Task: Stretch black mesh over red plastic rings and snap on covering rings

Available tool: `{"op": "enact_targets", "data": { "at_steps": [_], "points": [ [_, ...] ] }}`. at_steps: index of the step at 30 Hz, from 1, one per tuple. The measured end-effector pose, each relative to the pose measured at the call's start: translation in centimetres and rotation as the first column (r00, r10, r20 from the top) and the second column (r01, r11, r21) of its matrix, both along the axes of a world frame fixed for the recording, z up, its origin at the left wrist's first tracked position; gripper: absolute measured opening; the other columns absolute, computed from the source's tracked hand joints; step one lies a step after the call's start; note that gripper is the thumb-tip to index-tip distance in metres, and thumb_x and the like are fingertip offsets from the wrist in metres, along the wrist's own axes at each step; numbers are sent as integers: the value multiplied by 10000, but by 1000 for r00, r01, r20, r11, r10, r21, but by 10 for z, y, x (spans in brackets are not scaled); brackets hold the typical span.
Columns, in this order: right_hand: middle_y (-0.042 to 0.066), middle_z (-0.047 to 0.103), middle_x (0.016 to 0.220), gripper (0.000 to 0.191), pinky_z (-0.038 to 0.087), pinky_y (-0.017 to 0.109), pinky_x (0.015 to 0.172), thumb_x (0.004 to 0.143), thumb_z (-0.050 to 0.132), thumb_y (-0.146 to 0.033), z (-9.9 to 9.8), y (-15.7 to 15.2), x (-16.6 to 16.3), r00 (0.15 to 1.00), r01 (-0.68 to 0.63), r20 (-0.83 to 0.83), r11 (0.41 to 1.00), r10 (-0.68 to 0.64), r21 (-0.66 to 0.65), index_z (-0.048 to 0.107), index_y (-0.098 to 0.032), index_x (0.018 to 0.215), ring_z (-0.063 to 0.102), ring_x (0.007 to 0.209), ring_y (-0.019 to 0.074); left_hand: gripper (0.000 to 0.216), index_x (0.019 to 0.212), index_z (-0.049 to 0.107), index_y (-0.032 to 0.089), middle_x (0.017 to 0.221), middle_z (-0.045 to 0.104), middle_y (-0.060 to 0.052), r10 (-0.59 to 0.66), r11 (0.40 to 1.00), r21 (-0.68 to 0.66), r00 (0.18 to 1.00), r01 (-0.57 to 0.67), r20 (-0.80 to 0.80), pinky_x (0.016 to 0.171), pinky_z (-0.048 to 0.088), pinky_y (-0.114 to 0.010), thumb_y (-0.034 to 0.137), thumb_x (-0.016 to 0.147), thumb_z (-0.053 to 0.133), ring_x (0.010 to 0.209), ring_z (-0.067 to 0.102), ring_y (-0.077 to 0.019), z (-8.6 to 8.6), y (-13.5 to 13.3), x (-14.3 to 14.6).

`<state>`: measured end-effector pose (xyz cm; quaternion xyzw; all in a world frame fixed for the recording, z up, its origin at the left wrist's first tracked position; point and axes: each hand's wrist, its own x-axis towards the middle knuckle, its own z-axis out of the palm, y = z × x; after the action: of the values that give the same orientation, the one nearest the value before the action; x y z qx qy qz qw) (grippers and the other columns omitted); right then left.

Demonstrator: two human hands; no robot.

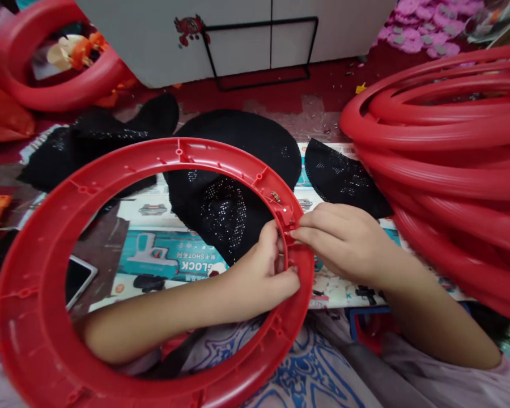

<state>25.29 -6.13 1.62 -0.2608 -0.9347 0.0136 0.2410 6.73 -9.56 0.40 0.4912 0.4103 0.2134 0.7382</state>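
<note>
The person holds a large red plastic ring [110, 170] tilted over the lap, its ribbed inner side turned up to the camera. The left arm passes through the opening of the ring, and the left hand [272, 266] is closed on the inner edge at the far right part, thumb on one side and fingers on the other. The right hand [344, 243] comes from outside. Its fingertips are drawn narrow and pressed on the same spot of the rim, almost touching the left hand. If a tiny piece is between them, I cannot tell, because the fingers hide it. Just above this spot, a small metal part [275, 196] sits in the channel of the ring. It looks like the step in hand is fine fitting work at this one point of the rim. Such work asks for a steady ring and a precise pinch, more than force. Under the ring lie black mesh fabric [233, 198] and printed toy cartons [170, 255], and at the right is a stack of red rings [442, 141].
</note>
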Motion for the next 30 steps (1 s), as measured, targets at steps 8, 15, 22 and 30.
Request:
{"op": "enact_targets", "data": {
  "at_steps": [8, 15, 22, 30],
  "points": [
    [111, 657, 863, 224, 480, 310, 638, 913, 447, -128, -1, 0, -2, 998, -52, 33, 991, 56, -126, 668, -97, 931, 566, 754, 191, 479, 1209, 304, 210, 912, 540, -9, -6, 997, 75, 1000, 7, -25, 646, 487, -270, 172, 799, 549, 774, 566, -142, -8, 1, -2],
    [92, 597, 970, 315, 507, 324, 726, 824, 653, -287, -3, -1, -1, 886, 170, -343, 906, -313, -388, 570, -166, 1102, 573, 871, 191, 463, 1251, 325, 250, 1107, 558, -51, 54, 969, 237, 997, -66, 56, 714, 517, -264, 286, 866, 580, 880, 604, -149, 2, 16, -10],
    [3, 656, 748, 186, 493, 195, 517, 856, 611, -326, 5, -7, -8, 805, -457, -389, -49, -448, -888, 632, -166, 946, 583, 565, 84, 713, 1168, 498, 103, 1151, 551, -161, 223, 413, 882, 914, 226, -338, 941, 423, -451, 707, 866, 273, 1062, 522, -288, 11, 57, -38],
    [-39, 614, 590, 71, 469, 170, 478, 706, 684, -225, 4, 22, 10, 262, -530, -514, 323, -817, -784, 640, -173, 685, 545, 485, 63, 232, 764, 633, 165, 755, 629, -77, 141, 337, 487, 468, 806, -872, 674, 452, -360, 327, 874, 510, 733, 578, -242, 11, 46, -35]
  ]
}}
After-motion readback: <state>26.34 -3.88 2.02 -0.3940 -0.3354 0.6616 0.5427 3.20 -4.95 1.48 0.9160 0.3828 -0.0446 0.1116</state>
